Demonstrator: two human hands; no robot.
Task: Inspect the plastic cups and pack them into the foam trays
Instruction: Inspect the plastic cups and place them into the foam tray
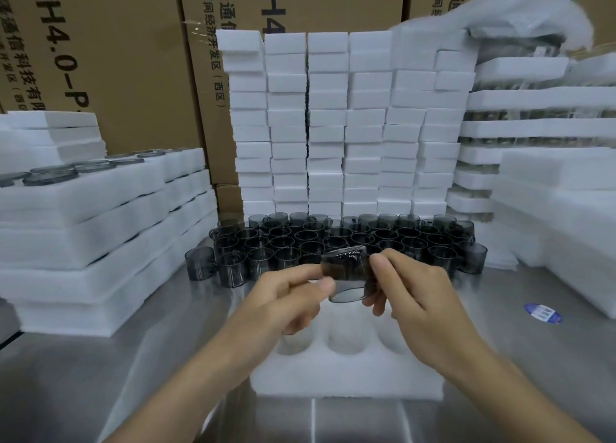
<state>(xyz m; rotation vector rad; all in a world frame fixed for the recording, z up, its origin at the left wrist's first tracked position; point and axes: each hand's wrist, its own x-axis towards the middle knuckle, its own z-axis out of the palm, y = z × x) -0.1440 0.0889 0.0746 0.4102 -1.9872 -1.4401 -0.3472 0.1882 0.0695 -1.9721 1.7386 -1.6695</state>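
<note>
I see the foam tray (346, 379) at the tabletop's (100, 359) near edge, cups (350, 239) behind it, foam blocks (333, 126) stacked behind those (cartons (133, 59) further back), left tray stack (83, 226) and right tray stack (566, 209) flanking.

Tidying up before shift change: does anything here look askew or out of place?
Yes. In the foam block wall a dark gap splits the second and third columns, and its top-left blocks jut sideways. One cup sticks out beyond the cup cluster's left edge. A loose foam sheet sags over the right-hand tray stacks.
</note>
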